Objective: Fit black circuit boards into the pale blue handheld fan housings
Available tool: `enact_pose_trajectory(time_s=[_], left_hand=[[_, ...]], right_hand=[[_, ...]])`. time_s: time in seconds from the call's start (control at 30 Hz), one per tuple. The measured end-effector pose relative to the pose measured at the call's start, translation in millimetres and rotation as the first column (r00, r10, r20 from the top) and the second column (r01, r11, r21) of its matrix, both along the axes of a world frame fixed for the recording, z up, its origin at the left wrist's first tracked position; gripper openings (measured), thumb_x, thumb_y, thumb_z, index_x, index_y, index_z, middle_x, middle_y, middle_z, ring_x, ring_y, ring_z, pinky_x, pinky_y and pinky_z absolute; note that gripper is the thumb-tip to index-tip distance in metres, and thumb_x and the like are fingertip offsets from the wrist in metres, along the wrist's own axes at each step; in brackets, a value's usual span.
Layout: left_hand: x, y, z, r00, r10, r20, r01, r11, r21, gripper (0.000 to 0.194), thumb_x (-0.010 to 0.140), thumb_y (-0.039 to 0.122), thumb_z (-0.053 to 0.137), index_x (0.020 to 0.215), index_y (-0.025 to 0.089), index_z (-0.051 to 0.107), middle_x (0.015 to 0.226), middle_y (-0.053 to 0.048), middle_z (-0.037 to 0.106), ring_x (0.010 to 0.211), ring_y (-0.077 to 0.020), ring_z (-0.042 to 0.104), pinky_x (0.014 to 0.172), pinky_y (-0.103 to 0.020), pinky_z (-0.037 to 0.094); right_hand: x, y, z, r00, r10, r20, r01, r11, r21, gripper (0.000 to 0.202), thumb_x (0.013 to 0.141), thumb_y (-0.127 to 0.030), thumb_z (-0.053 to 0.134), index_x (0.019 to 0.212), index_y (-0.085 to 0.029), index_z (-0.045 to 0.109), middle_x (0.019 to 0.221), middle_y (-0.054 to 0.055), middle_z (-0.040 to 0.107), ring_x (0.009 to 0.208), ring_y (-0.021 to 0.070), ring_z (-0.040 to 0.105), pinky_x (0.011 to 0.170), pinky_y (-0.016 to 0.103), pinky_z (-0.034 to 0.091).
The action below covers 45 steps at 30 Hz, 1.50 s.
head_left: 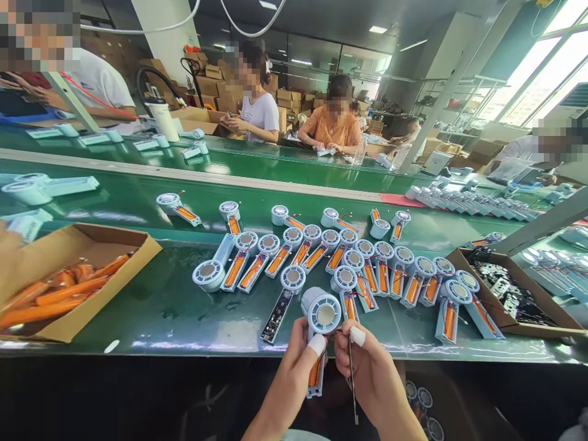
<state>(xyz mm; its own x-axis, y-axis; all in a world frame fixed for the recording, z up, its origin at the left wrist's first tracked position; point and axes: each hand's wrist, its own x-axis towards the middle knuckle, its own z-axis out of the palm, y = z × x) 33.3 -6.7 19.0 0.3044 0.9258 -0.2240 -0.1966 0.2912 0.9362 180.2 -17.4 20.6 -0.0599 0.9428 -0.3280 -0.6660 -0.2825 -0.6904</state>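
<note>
A light blue fan unit [316,306] with a round head and an orange battery in its handle is held by my left hand [294,361], fingers wrapped round it and a white-wrapped thumb on the handle. Beside it, my right hand [367,361] pinches thin red wires and a slim metal tool [353,392] that points down; its thumb has a white wrap too. Just behind the hands lies a unit with a black circuit board [277,315] on its handle. Many similar units with orange batteries [236,269] form rows on the green bench.
At left, a cardboard box [76,324] holds orange batteries [68,288]. Another box [555,327] at right contains black circuit boards [505,288]. A conveyor [257,199] runs behind, with several people seated beyond it. A slanted metal post [546,226] stands at right.
</note>
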Motion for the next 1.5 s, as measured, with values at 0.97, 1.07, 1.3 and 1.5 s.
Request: enact_pose_trajectory(time_s=[0.97,1.07,1.3,1.5], left_hand=[[2.9,10.9,15.4,0.996,0.049,-0.079,-0.053,0.997,-0.052,0.016,0.085,0.035,0.059,0.094,0.023,0.055,0.080,0.004,0.060,0.068,-0.0133,0.053,0.064,-0.024,0.043],[3.6,11.6,16.4,0.992,0.018,0.127,0.007,0.981,-0.193,0.013,0.085,0.035,0.058,0.086,0.023,0.053,0.072,0.006,0.055,0.062,-0.0113,0.050,0.058,-0.022,0.040],[-0.2,2.7,8.8,0.964,0.002,0.267,0.041,0.987,-0.156,0.032,0.088,0.042,0.062,0.114,0.024,0.058,0.112,-0.003,0.069,0.109,-0.0234,0.064,0.093,-0.033,0.049],[3.0,-4.6,0.0,1.000,-0.004,-0.019,0.004,1.000,-0.006,0.046,0.092,0.049,0.058,0.130,0.024,0.052,0.134,-0.007,0.063,0.134,-0.0254,0.051,0.107,-0.033,0.043]], right_hand=[[17.3,2.5,55.1,0.079,0.030,0.996,-0.770,0.636,0.042,0.029,0.093,-0.027,0.058,0.065,-0.021,0.051,0.061,-0.003,0.053,0.055,0.0115,0.040,0.056,0.025,0.026],[8.4,0.5,33.6,0.391,0.250,0.886,-0.636,0.769,0.064,0.043,0.097,-0.047,0.053,0.064,-0.020,0.049,0.054,-0.005,0.046,0.051,0.0099,0.037,0.051,0.023,0.026],[-10.2,-11.6,-5.8,0.765,0.117,0.633,-0.264,0.954,0.142,0.063,0.094,-0.072,0.042,0.056,-0.022,0.040,0.042,-0.005,0.037,0.040,0.0072,0.030,0.043,0.022,0.024],[-15.2,-14.3,-5.9,0.800,0.081,0.595,-0.188,0.975,0.120,0.063,0.091,-0.075,0.045,0.057,-0.022,0.040,0.043,-0.006,0.036,0.039,0.0061,0.028,0.041,0.021,0.023]])
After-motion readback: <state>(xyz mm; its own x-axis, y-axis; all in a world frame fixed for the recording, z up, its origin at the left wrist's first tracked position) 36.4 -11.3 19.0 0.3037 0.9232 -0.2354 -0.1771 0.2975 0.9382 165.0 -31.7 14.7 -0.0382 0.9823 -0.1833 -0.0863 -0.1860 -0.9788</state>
